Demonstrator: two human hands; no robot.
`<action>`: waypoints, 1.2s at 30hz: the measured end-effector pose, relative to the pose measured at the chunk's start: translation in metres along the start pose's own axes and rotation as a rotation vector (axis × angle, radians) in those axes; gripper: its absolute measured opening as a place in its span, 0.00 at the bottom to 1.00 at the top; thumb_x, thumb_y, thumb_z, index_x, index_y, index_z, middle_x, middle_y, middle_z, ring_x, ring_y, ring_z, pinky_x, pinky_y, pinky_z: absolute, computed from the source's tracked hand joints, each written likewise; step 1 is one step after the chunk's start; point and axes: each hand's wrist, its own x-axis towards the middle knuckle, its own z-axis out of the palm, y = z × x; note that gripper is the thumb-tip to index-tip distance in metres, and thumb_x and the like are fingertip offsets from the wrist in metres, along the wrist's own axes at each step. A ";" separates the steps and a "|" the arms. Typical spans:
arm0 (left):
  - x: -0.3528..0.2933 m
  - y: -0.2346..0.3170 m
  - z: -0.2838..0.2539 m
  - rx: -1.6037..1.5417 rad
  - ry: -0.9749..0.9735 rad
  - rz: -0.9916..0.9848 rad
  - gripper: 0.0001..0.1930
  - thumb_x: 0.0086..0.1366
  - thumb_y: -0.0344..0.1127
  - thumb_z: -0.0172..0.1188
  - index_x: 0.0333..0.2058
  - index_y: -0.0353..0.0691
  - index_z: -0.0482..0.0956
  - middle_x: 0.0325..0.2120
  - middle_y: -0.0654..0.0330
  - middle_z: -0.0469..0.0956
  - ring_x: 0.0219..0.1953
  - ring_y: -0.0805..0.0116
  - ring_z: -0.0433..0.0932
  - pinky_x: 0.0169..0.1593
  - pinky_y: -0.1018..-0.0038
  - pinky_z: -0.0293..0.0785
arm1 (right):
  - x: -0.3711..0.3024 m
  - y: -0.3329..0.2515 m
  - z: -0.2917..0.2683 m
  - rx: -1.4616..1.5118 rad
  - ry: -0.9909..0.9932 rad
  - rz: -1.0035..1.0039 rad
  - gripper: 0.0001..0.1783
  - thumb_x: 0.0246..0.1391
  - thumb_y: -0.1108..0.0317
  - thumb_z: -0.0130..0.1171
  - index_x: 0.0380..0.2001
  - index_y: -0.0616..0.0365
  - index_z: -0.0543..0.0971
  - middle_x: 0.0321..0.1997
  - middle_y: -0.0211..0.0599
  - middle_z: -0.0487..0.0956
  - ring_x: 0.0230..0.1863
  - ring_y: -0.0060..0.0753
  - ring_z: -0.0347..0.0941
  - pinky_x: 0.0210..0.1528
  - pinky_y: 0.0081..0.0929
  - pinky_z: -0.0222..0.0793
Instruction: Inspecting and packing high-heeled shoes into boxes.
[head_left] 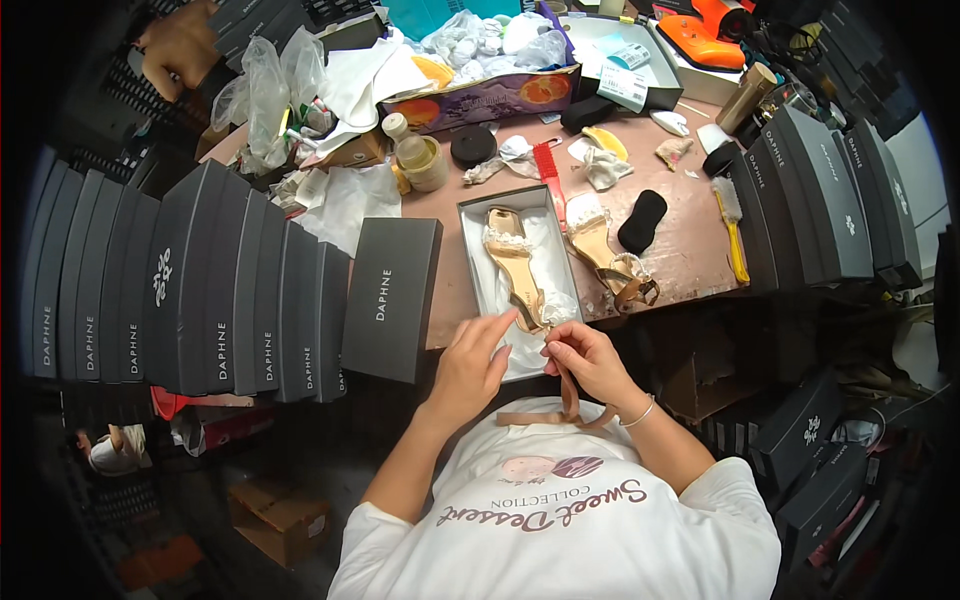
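Observation:
A beige sandal (515,262) with a white ruffled toe strap lies in an open grey shoebox (467,225) lined with white tissue paper (545,240). My left hand (472,358) is at the box's near left edge, fingers apart, their tips at the sandal's heel end. Close to the heel, my right hand (585,362) pinches a long brown strap (569,392), which hangs down over my white shirt. Where the strap joins the sandal is hidden by my fingers. The matching sandal (597,245) rests on the table just right of the box.
A dark grey box lid (392,300) lies left of the shoebox. Shoeboxes stand in rows at left (190,280) and right (815,190). On the table (690,235) are a red brush (549,175), black pad (642,221), yellow-handled brush (732,230), bottle (418,155) and a filled carton (480,100).

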 end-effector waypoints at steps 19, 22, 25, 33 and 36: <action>-0.019 -0.021 0.060 -1.247 -0.258 -0.751 0.12 0.68 0.27 0.56 0.48 0.32 0.75 0.35 0.60 0.81 0.34 0.76 0.80 0.41 0.79 0.78 | -0.038 -0.024 -0.006 -0.519 0.038 -0.233 0.31 0.60 0.77 0.56 0.66 0.57 0.63 0.31 0.41 0.82 0.33 0.26 0.80 0.38 0.25 0.75; -0.022 -0.020 0.038 -1.074 -0.291 -0.779 0.13 0.68 0.28 0.56 0.50 0.33 0.75 0.30 0.65 0.78 0.29 0.80 0.76 0.35 0.82 0.74 | -0.038 -0.023 -0.027 -0.535 0.067 -0.119 0.24 0.60 0.76 0.56 0.60 0.61 0.68 0.31 0.40 0.81 0.32 0.26 0.80 0.37 0.25 0.76; -0.032 -0.015 0.017 -0.603 -0.465 -0.600 0.12 0.68 0.31 0.59 0.47 0.32 0.77 0.28 0.68 0.75 0.26 0.84 0.71 0.29 0.83 0.68 | -0.044 -0.031 -0.040 -0.832 0.001 -0.235 0.13 0.56 0.72 0.61 0.44 0.63 0.79 0.30 0.42 0.81 0.30 0.38 0.79 0.36 0.32 0.74; -0.038 -0.028 0.000 -1.223 -0.312 -0.831 0.09 0.68 0.34 0.59 0.41 0.33 0.78 0.24 0.68 0.74 0.20 0.84 0.62 0.23 0.86 0.58 | -0.057 -0.050 -0.045 -0.520 -0.219 -0.062 0.08 0.56 0.70 0.62 0.36 0.63 0.83 0.31 0.36 0.79 0.32 0.29 0.74 0.36 0.25 0.69; -0.026 -0.022 0.014 -1.317 -0.145 -0.722 0.11 0.68 0.33 0.59 0.45 0.33 0.78 0.27 0.67 0.75 0.19 0.85 0.61 0.22 0.87 0.57 | -0.047 -0.055 -0.035 -0.341 -0.248 -0.157 0.08 0.58 0.70 0.62 0.39 0.62 0.83 0.33 0.32 0.77 0.35 0.22 0.71 0.39 0.20 0.67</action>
